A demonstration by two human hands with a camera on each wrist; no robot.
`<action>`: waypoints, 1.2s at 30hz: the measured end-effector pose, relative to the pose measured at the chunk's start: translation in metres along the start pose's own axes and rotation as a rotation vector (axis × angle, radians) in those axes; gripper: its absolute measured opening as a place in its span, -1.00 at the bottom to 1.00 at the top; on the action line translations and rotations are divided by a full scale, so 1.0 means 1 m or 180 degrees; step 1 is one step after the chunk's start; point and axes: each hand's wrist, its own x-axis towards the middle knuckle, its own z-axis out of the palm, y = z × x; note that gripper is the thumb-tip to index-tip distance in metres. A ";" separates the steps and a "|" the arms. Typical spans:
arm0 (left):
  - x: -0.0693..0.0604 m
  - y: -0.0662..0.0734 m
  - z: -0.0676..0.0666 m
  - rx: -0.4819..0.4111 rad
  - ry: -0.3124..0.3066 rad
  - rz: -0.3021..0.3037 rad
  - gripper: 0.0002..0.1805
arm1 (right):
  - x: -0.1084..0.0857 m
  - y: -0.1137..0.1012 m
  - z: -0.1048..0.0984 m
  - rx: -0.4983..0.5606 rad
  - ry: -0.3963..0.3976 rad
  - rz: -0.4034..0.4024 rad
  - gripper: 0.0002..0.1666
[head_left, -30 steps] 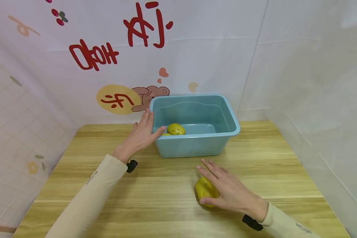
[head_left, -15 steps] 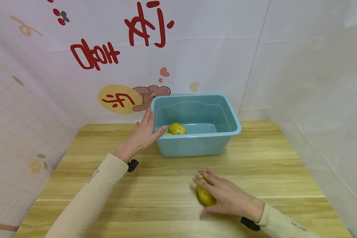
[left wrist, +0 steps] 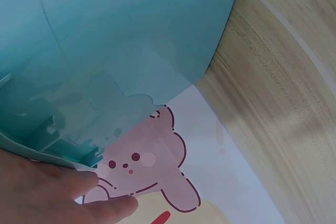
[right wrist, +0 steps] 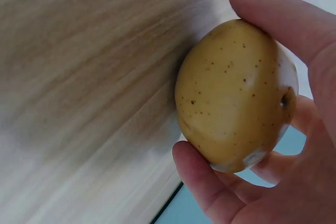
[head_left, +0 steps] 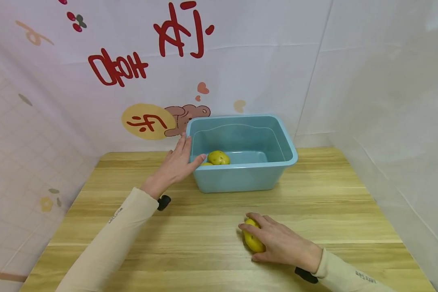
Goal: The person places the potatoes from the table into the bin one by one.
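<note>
A yellow potato (head_left: pixel 254 242) lies on the wooden table in front of the blue plastic bin (head_left: pixel 237 178). My right hand (head_left: pixel 286 245) grips this potato, with the thumb on one side and curled fingers on the other. Seen from the right wrist, the potato (right wrist: pixel 233 95) has dark specks and a small dark pit. My left hand (head_left: pixel 171 166) rests on the bin's left rim near its front corner, fingers fairly straight. In the left wrist view its fingers (left wrist: pixel 107 208) lie along the rim. Inside the bin is another potato (head_left: pixel 218 157); one more beside it is mostly hidden.
The bin stands at the back of the wooden table (head_left: pixel 190 251), close to a white printed wall sheet (head_left: pixel 255 65). More sheet hangs along the left and right sides. A black wrist strap device (head_left: pixel 164 202) sits at my left wrist.
My right hand has come down over the potato on the table, and its fingers have curled round it. The left hand stays on the bin rim.
</note>
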 end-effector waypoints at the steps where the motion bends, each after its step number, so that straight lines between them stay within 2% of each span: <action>1: 0.000 0.000 0.000 0.0005 0.0001 0.0002 0.11 | 0.000 0.000 0.001 -0.0013 0.0022 -0.0012 -0.09; 7: 0.001 0.000 0.001 -0.0020 0.0004 0.0016 0.10 | 0.001 0.001 0.002 0.0017 0.0107 0.0018 -0.18; 14: 0.001 -0.001 0.001 -0.0056 0.0036 -0.0010 0.10 | -0.001 0.001 -0.008 0.0137 0.0227 0.0154 -0.17; 28: 0.003 -0.004 0.005 -0.0065 0.0091 0.0036 0.10 | -0.006 -0.005 -0.040 0.0176 0.0798 0.0268 -0.09; 36: 0.004 -0.004 0.005 0.0035 0.0148 0.0045 0.07 | -0.006 -0.008 -0.058 0.0273 0.1108 0.0153 -0.11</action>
